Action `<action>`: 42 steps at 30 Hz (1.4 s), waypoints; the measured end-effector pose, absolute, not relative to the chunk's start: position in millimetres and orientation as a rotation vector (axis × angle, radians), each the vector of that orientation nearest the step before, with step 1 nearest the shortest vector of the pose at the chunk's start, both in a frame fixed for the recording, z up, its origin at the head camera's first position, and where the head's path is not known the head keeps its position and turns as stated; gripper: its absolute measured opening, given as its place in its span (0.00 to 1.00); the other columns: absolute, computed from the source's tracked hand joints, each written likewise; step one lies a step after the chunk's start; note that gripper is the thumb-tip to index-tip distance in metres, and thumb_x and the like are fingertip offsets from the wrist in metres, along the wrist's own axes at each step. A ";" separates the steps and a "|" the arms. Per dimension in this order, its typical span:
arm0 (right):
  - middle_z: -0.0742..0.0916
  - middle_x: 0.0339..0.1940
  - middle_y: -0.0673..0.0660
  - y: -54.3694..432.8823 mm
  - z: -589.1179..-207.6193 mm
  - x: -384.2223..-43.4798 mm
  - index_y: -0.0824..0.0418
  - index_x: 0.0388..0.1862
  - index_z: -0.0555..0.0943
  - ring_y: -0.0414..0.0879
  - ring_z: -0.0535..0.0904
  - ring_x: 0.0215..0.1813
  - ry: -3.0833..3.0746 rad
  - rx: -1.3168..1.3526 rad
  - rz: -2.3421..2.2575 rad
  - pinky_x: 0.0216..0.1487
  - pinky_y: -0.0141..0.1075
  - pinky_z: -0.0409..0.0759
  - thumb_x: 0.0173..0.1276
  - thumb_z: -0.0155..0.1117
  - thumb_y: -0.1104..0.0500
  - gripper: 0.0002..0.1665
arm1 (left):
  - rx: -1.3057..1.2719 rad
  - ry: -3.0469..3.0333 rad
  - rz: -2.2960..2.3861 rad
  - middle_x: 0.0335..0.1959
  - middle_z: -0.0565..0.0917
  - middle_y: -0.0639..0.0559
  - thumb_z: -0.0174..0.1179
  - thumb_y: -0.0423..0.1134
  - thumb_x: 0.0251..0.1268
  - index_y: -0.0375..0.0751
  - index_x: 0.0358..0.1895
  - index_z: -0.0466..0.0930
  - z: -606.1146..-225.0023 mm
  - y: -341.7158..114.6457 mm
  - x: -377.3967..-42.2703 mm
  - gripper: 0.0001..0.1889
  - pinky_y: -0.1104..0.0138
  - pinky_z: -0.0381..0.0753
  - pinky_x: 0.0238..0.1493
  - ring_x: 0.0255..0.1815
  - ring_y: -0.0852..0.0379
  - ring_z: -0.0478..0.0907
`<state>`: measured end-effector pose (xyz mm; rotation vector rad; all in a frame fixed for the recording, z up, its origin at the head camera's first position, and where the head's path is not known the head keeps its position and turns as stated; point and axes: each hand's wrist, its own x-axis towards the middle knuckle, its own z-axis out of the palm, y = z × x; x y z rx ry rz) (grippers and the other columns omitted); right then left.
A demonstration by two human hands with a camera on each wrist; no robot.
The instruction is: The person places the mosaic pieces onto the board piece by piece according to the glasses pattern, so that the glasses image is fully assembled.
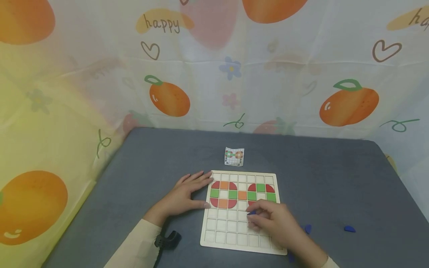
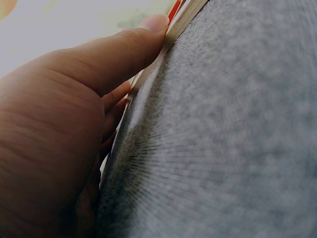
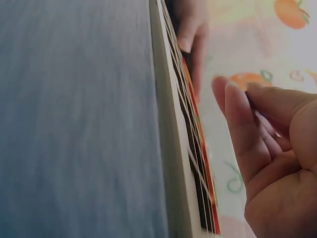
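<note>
A pale wooden grid board (image 1: 221, 237) lies on the dark table, with red, green and orange pieces set in its upper rows. My left hand (image 1: 182, 196) rests along the board's left edge, fingers straight and spread, the thumb (image 2: 119, 57) touching the rim. Over the middle of the board my right hand (image 1: 273, 221) pinches a small blue piece (image 1: 251, 213) between thumb and fingertips. In the right wrist view only a dark sliver of that piece shows between the fingers, held above the board. My right hand hides some squares at the board's lower right.
A small printed pattern card (image 1: 234, 156) lies behind the board. Blue pieces lie right of it: one (image 1: 349, 229) farther out, one (image 1: 308, 229) by my right wrist, another partly hidden. A black band (image 1: 168, 240) is at my left wrist. A fruit-print curtain (image 1: 268, 74) hangs behind.
</note>
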<state>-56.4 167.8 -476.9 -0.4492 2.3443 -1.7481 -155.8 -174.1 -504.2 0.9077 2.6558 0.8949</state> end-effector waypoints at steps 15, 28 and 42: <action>0.90 0.33 0.50 118.3 -479.9 -59.4 0.70 0.52 0.88 0.45 0.90 0.33 2.313 -0.435 -1.724 0.37 0.35 0.89 0.77 0.73 0.65 0.10 | 0.893 2.670 0.874 0.86 0.61 0.62 0.74 0.66 0.66 0.55 0.86 0.68 -504.2 -173.6 -156.3 0.48 0.39 0.39 0.83 0.89 0.50 0.49; 0.85 0.33 0.38 72.3 -486.8 -66.6 0.52 0.39 0.87 0.35 0.79 0.35 2.702 -0.555 -1.382 0.39 0.36 0.81 0.70 0.80 0.62 0.08 | 0.940 2.672 0.885 0.87 0.61 0.63 0.75 0.63 0.67 0.55 0.86 0.68 -506.0 -176.6 -157.6 0.47 0.39 0.40 0.82 0.88 0.50 0.50; 0.78 0.30 0.39 67.3 -488.4 -69.8 0.53 0.43 0.86 0.36 0.75 0.34 2.724 -0.605 -1.176 0.37 0.36 0.78 0.71 0.80 0.60 0.09 | 0.942 2.663 0.878 0.87 0.60 0.62 0.75 0.62 0.68 0.55 0.86 0.68 -504.9 -176.2 -156.8 0.46 0.39 0.39 0.83 0.89 0.50 0.49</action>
